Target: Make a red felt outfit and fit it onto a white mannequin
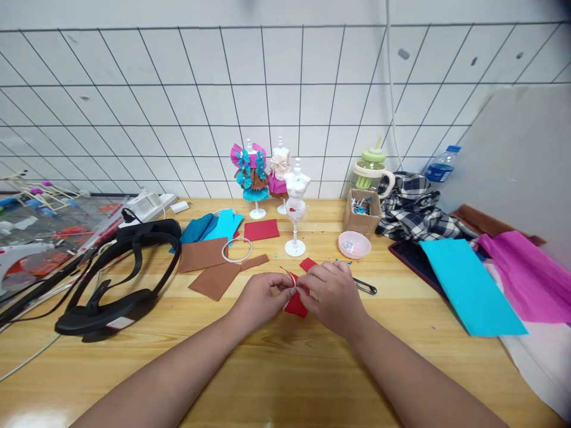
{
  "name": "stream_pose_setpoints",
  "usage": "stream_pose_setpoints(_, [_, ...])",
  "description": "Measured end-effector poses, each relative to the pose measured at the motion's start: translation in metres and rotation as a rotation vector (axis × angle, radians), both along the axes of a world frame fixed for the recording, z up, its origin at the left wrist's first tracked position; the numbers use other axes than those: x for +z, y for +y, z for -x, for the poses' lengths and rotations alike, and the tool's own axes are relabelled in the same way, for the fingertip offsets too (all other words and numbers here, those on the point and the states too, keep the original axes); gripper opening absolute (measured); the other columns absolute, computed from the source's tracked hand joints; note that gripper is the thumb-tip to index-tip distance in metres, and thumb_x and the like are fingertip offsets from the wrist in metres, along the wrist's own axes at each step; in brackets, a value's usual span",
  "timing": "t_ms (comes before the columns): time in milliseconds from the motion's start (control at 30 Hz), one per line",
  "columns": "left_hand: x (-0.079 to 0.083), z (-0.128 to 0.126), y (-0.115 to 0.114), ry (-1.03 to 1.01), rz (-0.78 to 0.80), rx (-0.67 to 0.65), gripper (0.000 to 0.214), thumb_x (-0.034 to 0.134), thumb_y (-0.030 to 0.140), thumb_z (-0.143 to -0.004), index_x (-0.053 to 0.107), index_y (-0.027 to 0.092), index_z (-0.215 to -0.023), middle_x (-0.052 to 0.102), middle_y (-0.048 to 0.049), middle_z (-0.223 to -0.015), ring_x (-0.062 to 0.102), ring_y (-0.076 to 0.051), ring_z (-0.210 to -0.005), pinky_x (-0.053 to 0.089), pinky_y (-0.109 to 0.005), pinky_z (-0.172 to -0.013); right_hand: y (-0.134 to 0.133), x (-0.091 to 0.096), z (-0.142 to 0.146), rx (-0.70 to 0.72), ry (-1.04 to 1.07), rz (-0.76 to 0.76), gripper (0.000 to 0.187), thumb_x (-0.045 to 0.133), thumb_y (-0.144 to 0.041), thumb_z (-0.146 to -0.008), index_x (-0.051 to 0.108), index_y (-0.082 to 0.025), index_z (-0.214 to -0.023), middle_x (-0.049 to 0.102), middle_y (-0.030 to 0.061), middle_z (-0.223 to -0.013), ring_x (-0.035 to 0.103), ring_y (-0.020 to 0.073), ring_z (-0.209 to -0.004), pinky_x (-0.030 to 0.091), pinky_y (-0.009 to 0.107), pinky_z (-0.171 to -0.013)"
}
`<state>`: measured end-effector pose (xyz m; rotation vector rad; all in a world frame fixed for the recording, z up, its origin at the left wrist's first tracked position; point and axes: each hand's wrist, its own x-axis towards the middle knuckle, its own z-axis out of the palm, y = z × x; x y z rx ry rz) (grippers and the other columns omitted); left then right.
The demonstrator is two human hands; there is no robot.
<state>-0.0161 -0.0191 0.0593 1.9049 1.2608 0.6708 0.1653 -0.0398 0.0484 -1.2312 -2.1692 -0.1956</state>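
Note:
My left hand and my right hand meet over the wooden table, both pinching a small folded piece of red fabric. A thin thread shows at the pinch point between the fingertips. Just behind the hands stands a bare white miniature mannequin on its stand. Two dressed mannequins, one in pink and teal and one in cream and pink, stand at the wall. A red scrap lies beyond my right hand.
Brown fabric pieces, a teal cloth, a red sheet and a white ring lie left of centre. A black headset sits far left. A pink bowl, cardboard box, scissors, teal and magenta sheets lie right.

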Motion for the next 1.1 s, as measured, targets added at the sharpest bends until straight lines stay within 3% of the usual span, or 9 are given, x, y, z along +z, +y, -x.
stream_pose_setpoints(333, [-0.0021,0.0002,0.0000,-0.005,-0.032,-0.007,0.017,0.058,0.031,-0.081,0.072,0.021,-0.077,0.073,0.0003,-0.079,0.064,-0.018,-0.076,0.046,-0.026,-0.070,0.0052,-0.0069,0.0021,-0.012,0.127,0.121,0.006,0.063,-0.022,-0.082,0.067,-0.021,-0.078,0.065,0.0008,-0.077,0.053,0.0161,-0.076,0.026,0.032,-0.073])
stream_pose_setpoints(600, [-0.0019,0.0018,0.0039,-0.090,0.010,0.042,0.018,0.059,0.033,-0.081,0.072,0.021,-0.078,0.074,-0.0011,-0.081,0.065,-0.019,-0.079,0.047,-0.028,-0.075,0.0029,-0.0024,0.0003,-0.021,0.035,-0.018,0.015,0.057,-0.032,-0.092,0.071,-0.027,-0.088,0.067,0.0010,-0.077,0.052,0.0166,-0.075,0.025,0.034,-0.073])
stream_pose_setpoints(833, [0.0030,0.0021,0.0037,-0.081,0.010,0.048,0.017,0.060,0.030,-0.079,0.070,0.020,-0.071,0.072,-0.0020,-0.076,0.063,-0.018,-0.074,0.046,-0.027,-0.070,0.0013,-0.0008,0.0040,-0.005,0.007,-0.045,0.015,0.056,-0.030,-0.091,0.069,-0.024,-0.087,0.067,0.0023,-0.077,0.051,0.0168,-0.076,0.024,0.036,-0.073])
stream_pose_setpoints(1100, [-0.0027,-0.0008,0.0022,0.010,-0.104,0.031,0.016,0.057,0.025,-0.080,0.071,0.023,-0.073,0.074,-0.0003,-0.080,0.065,-0.019,-0.078,0.045,-0.028,-0.073,0.0030,-0.0005,0.0046,-0.047,-0.145,-0.169,0.021,0.052,-0.028,-0.091,0.063,-0.020,-0.075,0.061,0.0022,-0.069,0.046,0.0165,-0.070,0.024,0.037,-0.074])
